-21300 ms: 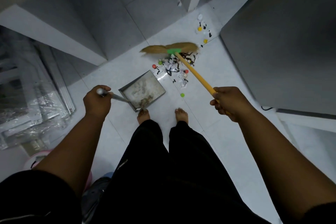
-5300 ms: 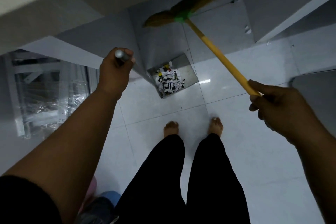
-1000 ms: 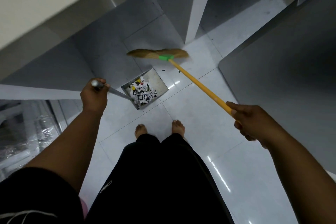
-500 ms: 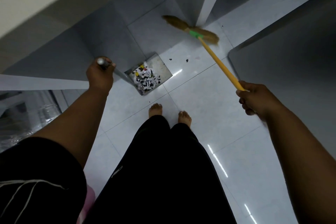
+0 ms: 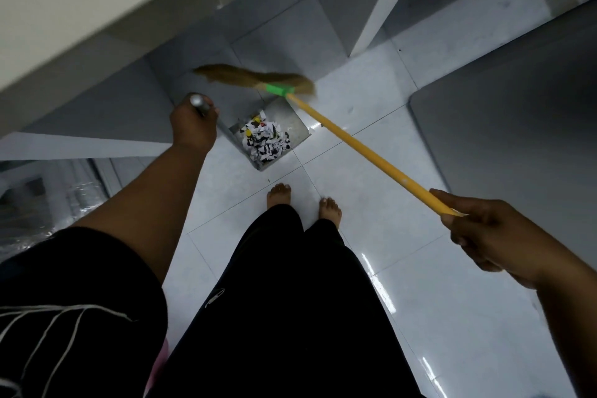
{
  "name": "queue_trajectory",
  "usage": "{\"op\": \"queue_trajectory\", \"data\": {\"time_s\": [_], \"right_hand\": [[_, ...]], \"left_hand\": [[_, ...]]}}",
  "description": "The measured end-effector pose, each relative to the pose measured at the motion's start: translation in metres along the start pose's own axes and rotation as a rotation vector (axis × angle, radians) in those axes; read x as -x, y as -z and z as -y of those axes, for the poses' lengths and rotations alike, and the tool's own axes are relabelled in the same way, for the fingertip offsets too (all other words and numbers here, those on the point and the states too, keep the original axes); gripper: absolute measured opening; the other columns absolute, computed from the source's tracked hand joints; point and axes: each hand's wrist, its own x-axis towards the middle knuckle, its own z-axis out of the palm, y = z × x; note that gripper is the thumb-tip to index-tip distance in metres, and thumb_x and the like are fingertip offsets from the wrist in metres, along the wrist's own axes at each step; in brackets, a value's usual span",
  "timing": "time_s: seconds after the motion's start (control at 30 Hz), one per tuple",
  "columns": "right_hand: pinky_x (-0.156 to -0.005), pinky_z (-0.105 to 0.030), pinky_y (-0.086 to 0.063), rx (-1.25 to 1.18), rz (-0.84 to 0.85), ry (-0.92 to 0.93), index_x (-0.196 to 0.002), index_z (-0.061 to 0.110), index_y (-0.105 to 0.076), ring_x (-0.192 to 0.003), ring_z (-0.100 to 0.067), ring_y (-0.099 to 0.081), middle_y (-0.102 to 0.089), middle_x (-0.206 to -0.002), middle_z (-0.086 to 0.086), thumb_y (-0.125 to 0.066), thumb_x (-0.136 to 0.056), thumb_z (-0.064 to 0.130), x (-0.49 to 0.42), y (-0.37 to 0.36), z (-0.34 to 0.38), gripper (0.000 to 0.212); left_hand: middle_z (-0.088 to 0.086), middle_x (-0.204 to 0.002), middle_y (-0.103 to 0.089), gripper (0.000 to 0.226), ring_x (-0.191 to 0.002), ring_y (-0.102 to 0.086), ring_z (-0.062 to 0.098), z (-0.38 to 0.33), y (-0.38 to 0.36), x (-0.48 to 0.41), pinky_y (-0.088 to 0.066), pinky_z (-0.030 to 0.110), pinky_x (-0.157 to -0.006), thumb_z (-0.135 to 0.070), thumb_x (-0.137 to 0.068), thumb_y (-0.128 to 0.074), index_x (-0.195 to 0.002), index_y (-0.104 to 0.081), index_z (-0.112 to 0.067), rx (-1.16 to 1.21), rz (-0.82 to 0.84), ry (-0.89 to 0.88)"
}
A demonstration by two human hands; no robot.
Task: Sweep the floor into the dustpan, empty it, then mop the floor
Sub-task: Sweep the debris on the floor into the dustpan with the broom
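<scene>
Broom (image 5: 355,144) swings back to the dustpan (image 5: 294,126) mouth; sweeping looks nearly done.

Its head, off to the right half a second ago, now blurs across the pan's far lip, and the specks that lay there no longer show, so emptying probably comes next. The pan sits on the floor (image 5: 387,220) ahead of the feet, heaped with paper scraps (image 5: 265,145). The left hand (image 5: 193,128), arm stretched forward, curls its fingers round the pan's handle; the right hand (image 5: 487,236) grips the broomstick's end.
</scene>
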Motion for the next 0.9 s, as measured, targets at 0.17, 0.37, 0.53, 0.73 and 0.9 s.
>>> {"op": "queue_trajectory", "data": {"time_s": [0.17, 0.37, 0.53, 0.73, 0.9], "right_hand": [[-0.042, -0.023, -0.029, 0.034, -0.185, 0.001, -0.115, 0.047, -0.065, -0.047, -0.014, -0.034, -0.047, -0.060, -0.002, -0.055, -0.096, 0.019, -0.020, 0.001, -0.006, 0.035], [-0.043, -0.020, -0.020, -0.128, -0.188, -0.147, -0.130, 0.028, -0.056, -0.044, -0.012, -0.024, -0.035, -0.065, -0.004, -0.050, -0.095, 0.012, -0.064, -0.044, -0.034, 0.038], [-0.039, -0.020, -0.023, -0.251, -0.004, -0.204, -0.126, 0.027, -0.058, -0.043, -0.011, -0.027, -0.040, -0.057, 0.001, -0.050, -0.097, 0.014, -0.050, -0.074, -0.044, 0.033], [-0.039, -0.019, -0.024, -0.267, 0.128, -0.146, -0.128, 0.036, -0.058, -0.045, -0.012, -0.027, -0.040, -0.060, -0.001, -0.050, -0.099, 0.016, -0.003, -0.065, -0.038, 0.037], [-0.041, -0.020, -0.026, -0.178, 0.067, -0.066, -0.130, 0.042, -0.056, -0.045, -0.013, -0.028, -0.041, -0.059, -0.001, -0.053, -0.098, 0.019, 0.025, -0.045, -0.030, 0.040]], "left_hand": [[0.007, -0.097, -0.060, 0.014, -0.093, -0.057, 0.016, 0.006, 0.011, 0.000, -0.047, 0.011, -0.079, 0.003, -0.086, -0.064, -0.089, -0.057, -0.009, -0.076, -0.048, -0.045], [0.002, -0.092, -0.060, 0.017, -0.092, -0.055, 0.013, 0.014, 0.015, 0.011, -0.042, -0.001, -0.069, 0.005, -0.086, -0.064, -0.092, -0.057, -0.010, -0.113, -0.032, -0.048], [0.002, -0.099, -0.060, 0.018, -0.095, -0.056, 0.012, 0.018, 0.011, 0.017, -0.041, 0.005, -0.076, 0.003, -0.086, -0.064, -0.093, -0.058, -0.013, -0.138, -0.023, -0.031], [0.001, -0.101, -0.061, 0.018, -0.096, -0.056, 0.012, 0.021, 0.011, 0.021, -0.042, 0.009, -0.081, 0.001, -0.087, -0.064, -0.095, -0.059, -0.014, -0.117, -0.017, 0.012], [0.001, -0.100, -0.061, 0.017, -0.095, -0.056, 0.013, 0.025, 0.023, 0.029, -0.044, 0.008, -0.079, 0.002, -0.086, -0.063, -0.093, -0.060, -0.013, -0.066, -0.062, 0.059]]}}
